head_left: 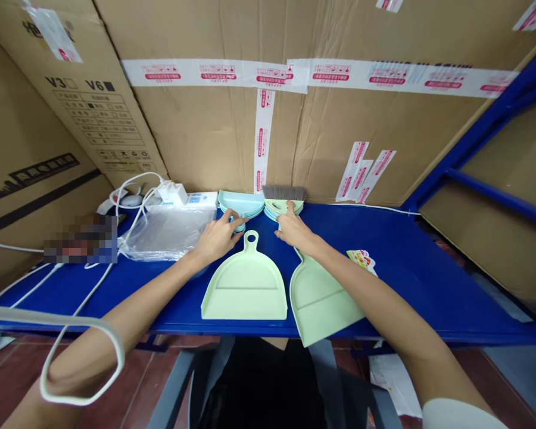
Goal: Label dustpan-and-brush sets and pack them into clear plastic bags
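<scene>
At the back of the blue table, my left hand [218, 239] is at a stack of light-blue dustpans [241, 201]. Its thumb and fingers close around a handle there. My right hand [295, 229] is beside it, at a pile of small hand brushes; the top one is a pale green hand brush [279, 205] with grey bristles. The index finger presses on its top while the other fingers curl at its handle, partly hidden. Nearer the front edge lies a pale green dustpan [245, 286], handle pointing away. A second green dustpan [319, 298] lies angled under my right forearm, overhanging the edge.
Clear plastic bags [172, 232] lie left of my left hand, near a white power strip [201, 199] with a plugged-in charger [172, 192]. White cables run across the left side; one loop [116, 351] hangs close. A colourful packet [361, 260] lies right. Cardboard [196, 131] walls the back.
</scene>
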The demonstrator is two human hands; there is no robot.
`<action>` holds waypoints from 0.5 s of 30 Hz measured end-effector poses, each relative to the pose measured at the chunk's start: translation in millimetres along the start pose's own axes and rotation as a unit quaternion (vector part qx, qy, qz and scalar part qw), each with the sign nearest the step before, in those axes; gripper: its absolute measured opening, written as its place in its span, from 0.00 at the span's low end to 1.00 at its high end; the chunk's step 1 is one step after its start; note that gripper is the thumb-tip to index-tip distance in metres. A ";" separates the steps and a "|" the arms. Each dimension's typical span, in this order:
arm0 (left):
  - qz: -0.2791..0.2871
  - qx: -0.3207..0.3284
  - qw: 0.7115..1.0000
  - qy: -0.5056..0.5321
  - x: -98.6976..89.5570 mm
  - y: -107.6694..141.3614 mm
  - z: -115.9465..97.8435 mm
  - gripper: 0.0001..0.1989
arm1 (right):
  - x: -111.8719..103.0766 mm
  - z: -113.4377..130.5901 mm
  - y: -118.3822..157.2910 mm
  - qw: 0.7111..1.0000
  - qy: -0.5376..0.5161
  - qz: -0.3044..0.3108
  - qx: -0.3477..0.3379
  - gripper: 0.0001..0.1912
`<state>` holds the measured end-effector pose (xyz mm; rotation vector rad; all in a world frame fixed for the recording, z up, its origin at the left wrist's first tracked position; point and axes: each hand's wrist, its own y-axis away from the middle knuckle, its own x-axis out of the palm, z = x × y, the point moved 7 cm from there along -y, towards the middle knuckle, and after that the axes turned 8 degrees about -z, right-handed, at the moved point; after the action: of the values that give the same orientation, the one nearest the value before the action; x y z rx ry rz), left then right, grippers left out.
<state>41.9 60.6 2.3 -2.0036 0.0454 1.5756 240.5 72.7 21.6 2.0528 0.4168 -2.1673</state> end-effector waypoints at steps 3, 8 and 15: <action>0.005 -0.003 1.000 0.000 -0.2 0.3 -1.0 0.22 | 0.7 -0.8 -1.1 1.000 -0.002 -0.002 -0.001 0.17; 0.006 0.001 1.000 -0.017 -0.5 0.4 -0.7 0.23 | -1.1 4.2 2.4 1.000 0.005 -0.003 -0.012 0.13; 0.011 -0.003 0.999 -0.044 -2.2 -0.3 0.0 0.22 | 1.3 7.8 3.3 0.999 0.016 -0.001 -0.031 0.13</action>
<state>41.4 60.2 4.4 -1.9424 0.0303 1.6772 233.9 67.5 20.3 2.0574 0.4836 -2.0961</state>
